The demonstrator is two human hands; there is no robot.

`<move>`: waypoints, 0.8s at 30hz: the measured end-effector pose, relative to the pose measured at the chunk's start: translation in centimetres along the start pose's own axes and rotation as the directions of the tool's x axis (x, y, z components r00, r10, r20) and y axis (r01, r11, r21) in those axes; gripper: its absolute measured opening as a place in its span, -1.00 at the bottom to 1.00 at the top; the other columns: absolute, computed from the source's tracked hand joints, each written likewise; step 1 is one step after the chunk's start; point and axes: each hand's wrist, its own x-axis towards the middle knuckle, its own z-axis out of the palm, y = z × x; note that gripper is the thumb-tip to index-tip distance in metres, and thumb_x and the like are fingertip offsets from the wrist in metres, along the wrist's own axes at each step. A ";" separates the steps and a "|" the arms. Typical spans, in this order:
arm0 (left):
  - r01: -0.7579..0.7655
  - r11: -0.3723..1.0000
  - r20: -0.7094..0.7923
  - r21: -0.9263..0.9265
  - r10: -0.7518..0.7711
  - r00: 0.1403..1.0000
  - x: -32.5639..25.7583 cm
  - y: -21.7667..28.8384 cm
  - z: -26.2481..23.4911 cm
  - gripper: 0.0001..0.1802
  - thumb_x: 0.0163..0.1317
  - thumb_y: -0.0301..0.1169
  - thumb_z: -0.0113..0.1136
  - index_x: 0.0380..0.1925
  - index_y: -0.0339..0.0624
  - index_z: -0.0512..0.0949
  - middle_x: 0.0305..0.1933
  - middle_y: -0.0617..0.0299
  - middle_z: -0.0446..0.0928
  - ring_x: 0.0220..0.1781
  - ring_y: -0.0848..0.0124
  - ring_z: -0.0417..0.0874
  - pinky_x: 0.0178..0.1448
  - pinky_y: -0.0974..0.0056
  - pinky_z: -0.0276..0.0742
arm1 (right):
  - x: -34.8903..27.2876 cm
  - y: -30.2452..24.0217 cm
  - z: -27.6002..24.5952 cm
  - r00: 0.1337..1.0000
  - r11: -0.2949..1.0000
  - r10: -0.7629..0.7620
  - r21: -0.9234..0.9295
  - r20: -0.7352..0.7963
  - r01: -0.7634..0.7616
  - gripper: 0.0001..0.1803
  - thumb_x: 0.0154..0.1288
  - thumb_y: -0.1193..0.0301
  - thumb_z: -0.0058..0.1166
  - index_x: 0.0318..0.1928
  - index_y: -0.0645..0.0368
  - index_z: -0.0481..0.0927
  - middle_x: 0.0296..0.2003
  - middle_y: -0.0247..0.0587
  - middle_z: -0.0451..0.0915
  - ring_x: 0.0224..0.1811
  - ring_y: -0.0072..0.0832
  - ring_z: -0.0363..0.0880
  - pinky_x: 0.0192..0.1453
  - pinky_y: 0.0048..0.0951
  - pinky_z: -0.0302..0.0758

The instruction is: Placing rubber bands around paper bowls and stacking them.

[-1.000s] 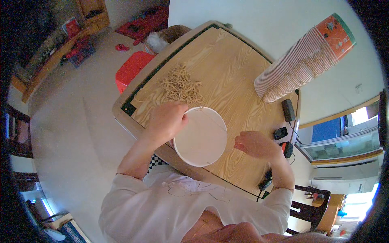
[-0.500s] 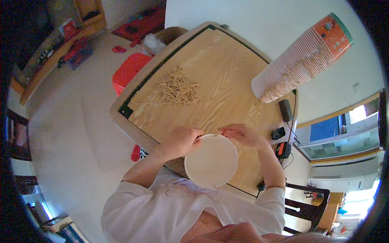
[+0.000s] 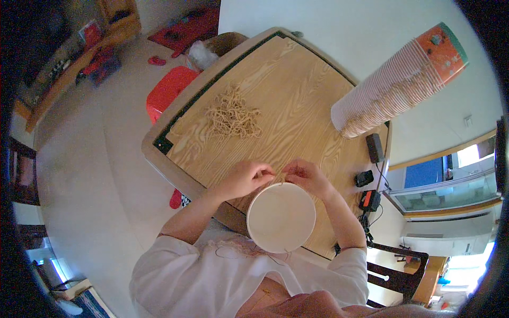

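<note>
A white paper bucket (image 3: 281,218) rests near my body at the table's front edge, its round mouth facing up toward me. A short bit of tan cord (image 3: 281,179) shows at its far rim. My left hand (image 3: 247,178) pinches at the cord just beyond the rim, thumb and forefinger together. Close by on the right, my right hand (image 3: 307,179) pinches there too, its fingertips almost meeting the left ones. The cord's ends are mostly hidden by my fingers. Farther off on the tabletop lies a loose pile of tan cords (image 3: 233,114).
A tall stack of nested paper buckets (image 3: 389,87), with cords along its side, leans at the table's (image 3: 275,85) far right. Black adapters (image 3: 374,148) and cables sit along the right edge. Beyond the left edge is a red stool (image 3: 168,91); a dark chair (image 3: 397,270) stands at right.
My left hand has come off the bucket's rim and moved right, toward my right hand. The bucket has shifted slightly right and nearer to me.
</note>
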 end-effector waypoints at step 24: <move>-0.134 0.991 0.232 0.027 0.125 0.965 0.3 -4.1 0.9 -0.78 0.09 -0.28 0.26 -0.35 -0.20 0.62 -0.39 0.09 0.57 -0.35 0.24 0.60 -0.24 0.20 0.50 | -0.8 -0.7 0.2 0.993 0.969 -0.059 -0.231 0.104 0.081 -0.92 0.20 0.53 0.12 -0.28 0.23 0.62 -0.34 -0.26 0.60 -0.25 -0.56 0.56 -0.14 -0.53 0.50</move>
